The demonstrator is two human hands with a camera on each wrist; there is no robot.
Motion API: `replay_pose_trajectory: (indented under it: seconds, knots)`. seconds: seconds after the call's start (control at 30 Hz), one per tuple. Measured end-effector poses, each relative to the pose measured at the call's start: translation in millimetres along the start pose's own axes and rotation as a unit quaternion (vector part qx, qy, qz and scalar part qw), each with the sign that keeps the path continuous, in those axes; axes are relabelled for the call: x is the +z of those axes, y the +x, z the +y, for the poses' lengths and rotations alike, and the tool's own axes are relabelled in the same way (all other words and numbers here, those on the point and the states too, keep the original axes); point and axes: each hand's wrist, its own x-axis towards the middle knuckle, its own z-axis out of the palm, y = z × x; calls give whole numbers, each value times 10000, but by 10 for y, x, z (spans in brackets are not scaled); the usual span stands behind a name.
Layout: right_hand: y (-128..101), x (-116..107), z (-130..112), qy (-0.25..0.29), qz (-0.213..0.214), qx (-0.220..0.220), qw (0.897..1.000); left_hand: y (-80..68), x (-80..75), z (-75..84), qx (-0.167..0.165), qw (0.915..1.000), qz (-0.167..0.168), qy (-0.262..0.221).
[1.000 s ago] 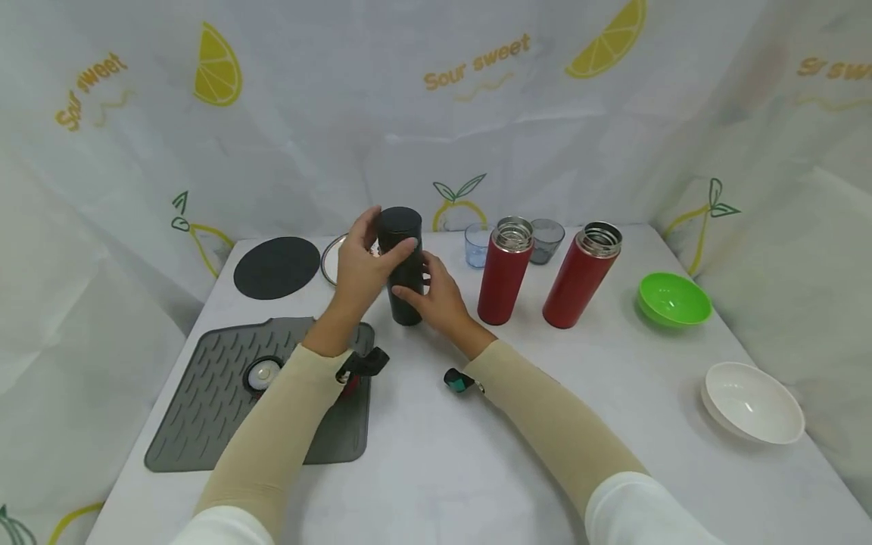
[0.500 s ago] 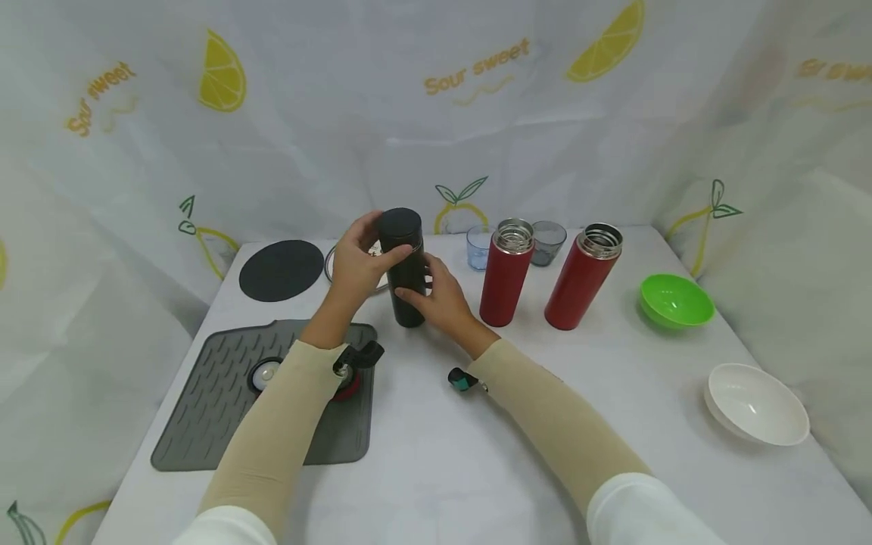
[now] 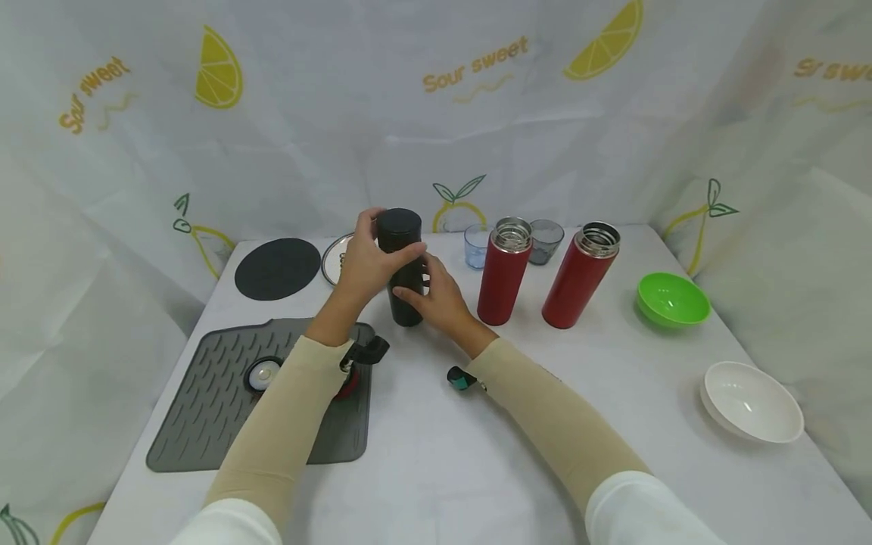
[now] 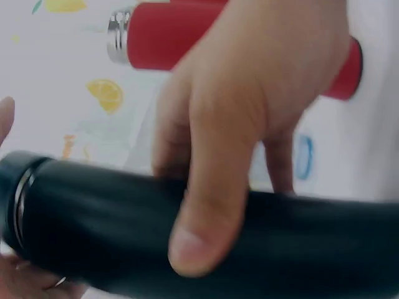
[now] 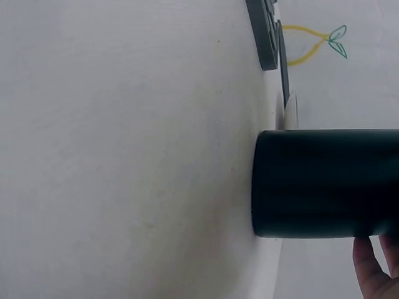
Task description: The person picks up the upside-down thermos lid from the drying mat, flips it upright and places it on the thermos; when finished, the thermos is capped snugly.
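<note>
A black thermos bottle (image 3: 402, 312) stands upright on the white table, with its black lid (image 3: 399, 220) on top. My left hand (image 3: 369, 263) grips the upper part at the lid, thumb across the front. Lower down, my right hand (image 3: 441, 297) holds the body from the right side. In the left wrist view the right thumb lies along the dark bottle (image 4: 100, 218), while left-hand fingers show at the left edge. The right wrist view has the bottle's base (image 5: 299, 184) at the tabletop and fingers (image 5: 368, 268) on its side.
Two uncapped red bottles (image 3: 502, 284) stand to the right, with two glasses (image 3: 547, 242) behind. A green bowl (image 3: 674, 301) and white bowl (image 3: 752, 401) sit farther right. Left are a grey mat (image 3: 204, 409) bearing round lids (image 3: 263, 374), a black disc (image 3: 278, 269) and a steel-rimmed plate (image 3: 330, 265).
My left hand has turned round the thermos top, its thumb now farther right across the front. The right hand keeps its hold and the bottle stays in place.
</note>
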Motion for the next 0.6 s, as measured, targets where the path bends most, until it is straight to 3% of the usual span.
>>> replay_pose_trajectory:
  seconds: [0.07,0.3,0.43,0.6]
  knots:
    - [4,3,-10,-15,0,-43,10000,9,30,43,77,9996,262,85]
    - [-4,19,-6,-119,-34,-14,9999,-21,81,9,262,9949,812,-539]
    - [0,8,-2,-153,-60,-27,9999,-37,129,7,447,9913,1133,-507]
    - [22,-23,-22,-90,-48,-82,9999,-14,108,26,481,9917,1109,-442]
